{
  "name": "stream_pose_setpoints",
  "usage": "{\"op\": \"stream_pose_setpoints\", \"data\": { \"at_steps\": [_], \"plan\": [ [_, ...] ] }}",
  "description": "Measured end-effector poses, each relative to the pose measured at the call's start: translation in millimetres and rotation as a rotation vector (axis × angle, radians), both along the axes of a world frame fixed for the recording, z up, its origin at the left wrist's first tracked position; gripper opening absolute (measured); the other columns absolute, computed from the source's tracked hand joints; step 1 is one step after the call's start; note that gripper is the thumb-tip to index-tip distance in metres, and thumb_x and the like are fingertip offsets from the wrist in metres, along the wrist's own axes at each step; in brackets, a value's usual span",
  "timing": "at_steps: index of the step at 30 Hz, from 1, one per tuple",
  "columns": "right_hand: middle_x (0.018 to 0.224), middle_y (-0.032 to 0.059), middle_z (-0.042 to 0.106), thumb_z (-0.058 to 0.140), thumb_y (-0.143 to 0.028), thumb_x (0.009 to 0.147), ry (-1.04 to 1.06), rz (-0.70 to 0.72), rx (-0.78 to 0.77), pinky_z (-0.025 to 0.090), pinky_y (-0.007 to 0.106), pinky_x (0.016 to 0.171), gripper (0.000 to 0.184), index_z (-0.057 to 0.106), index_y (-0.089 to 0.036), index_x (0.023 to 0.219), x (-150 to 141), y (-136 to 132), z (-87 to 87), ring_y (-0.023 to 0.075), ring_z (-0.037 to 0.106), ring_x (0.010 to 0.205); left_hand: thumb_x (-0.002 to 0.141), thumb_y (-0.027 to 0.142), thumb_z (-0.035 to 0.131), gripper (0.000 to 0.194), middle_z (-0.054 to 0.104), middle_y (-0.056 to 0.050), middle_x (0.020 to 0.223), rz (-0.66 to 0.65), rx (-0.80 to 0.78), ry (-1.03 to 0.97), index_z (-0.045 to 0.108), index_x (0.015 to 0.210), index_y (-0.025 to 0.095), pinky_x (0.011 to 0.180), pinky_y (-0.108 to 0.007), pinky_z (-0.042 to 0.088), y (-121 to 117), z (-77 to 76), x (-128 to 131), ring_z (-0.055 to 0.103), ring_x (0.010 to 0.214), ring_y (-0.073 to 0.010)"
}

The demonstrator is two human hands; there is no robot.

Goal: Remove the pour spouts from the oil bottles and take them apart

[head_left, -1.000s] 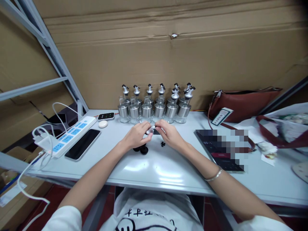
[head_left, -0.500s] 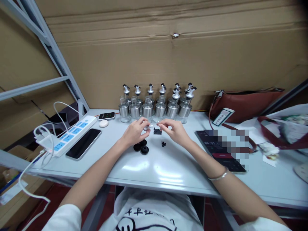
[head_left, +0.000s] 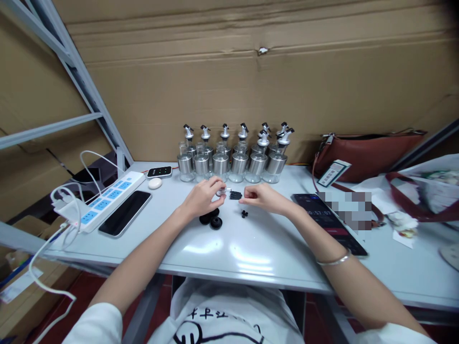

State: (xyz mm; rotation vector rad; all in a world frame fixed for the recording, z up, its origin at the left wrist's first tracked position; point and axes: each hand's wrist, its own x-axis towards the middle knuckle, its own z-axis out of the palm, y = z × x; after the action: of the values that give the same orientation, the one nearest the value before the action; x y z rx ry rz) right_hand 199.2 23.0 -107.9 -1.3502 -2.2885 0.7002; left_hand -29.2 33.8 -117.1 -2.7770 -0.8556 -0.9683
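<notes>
My left hand (head_left: 201, 198) is closed around a small silver pourer spout (head_left: 223, 192), held just above the table by thumb and fingers. My right hand (head_left: 264, 197) is pinched at the right end of a row of slim black pieces (head_left: 235, 195); whatever lies between its fingertips is hidden. Below the left fingers, several round black caps (head_left: 216, 222) lie together, partly covered by that hand. Tiny black parts (head_left: 244, 214) form a small cluster below the right fingertips.
Behind the hands stand several glass-and-steel bottles (head_left: 238, 165), the rear ones with spouts. A power strip (head_left: 107, 198) and a phone (head_left: 125, 213) lie left. At right are a tablet (head_left: 332, 229) showing a timer and a brown bag (head_left: 373, 155). Cardboard (head_left: 222, 86) backs the table.
My right hand has moved slightly down, away from the spout to the black pieces, and its fingers have curled in. My left hand keeps the spout in nearly the same place.
</notes>
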Motion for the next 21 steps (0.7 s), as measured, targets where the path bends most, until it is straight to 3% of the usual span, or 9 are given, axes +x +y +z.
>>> {"op": "stream_pose_setpoints", "data": {
  "at_steps": [5,16,21],
  "plan": [
    [0.055,-0.0033,0.052,0.061,-0.035,0.071,0.030,0.015,-0.154,0.034,0.022,0.051,0.021,0.048,-0.018,0.068,0.4,2.0,-5.1,0.0100,0.045,0.051,0.082,0.019,0.050,0.013,0.059,-0.007,0.097,-0.005,-0.010,0.006,0.053,0.094,0.016,0.073,-0.028,0.046,-0.2,0.2,0.1,0.059,0.081,-0.0168],
    [0.053,-0.0009,0.056,0.060,-0.037,0.073,-0.092,0.015,-0.180,0.033,0.023,0.053,0.024,0.052,-0.017,0.063,-7.4,0.2,-10.2,0.0107,0.045,0.050,0.083,0.020,0.049,0.014,0.059,-0.007,0.099,-0.003,-0.028,0.028,0.053,0.095,0.015,0.073,-0.028,0.046,-0.8,0.8,0.0,0.059,0.083,-0.0171],
    [0.051,-0.0002,0.055,0.047,-0.042,0.083,-0.083,0.012,-0.237,0.035,0.024,0.051,0.033,0.050,-0.017,0.061,-6.6,-1.9,-7.8,0.0100,0.044,0.043,0.084,0.021,0.049,0.014,0.058,-0.007,0.099,0.002,-0.033,0.035,0.054,0.096,0.016,0.074,-0.028,0.046,-1.0,1.3,-0.2,0.058,0.082,-0.0165]
  ]
}}
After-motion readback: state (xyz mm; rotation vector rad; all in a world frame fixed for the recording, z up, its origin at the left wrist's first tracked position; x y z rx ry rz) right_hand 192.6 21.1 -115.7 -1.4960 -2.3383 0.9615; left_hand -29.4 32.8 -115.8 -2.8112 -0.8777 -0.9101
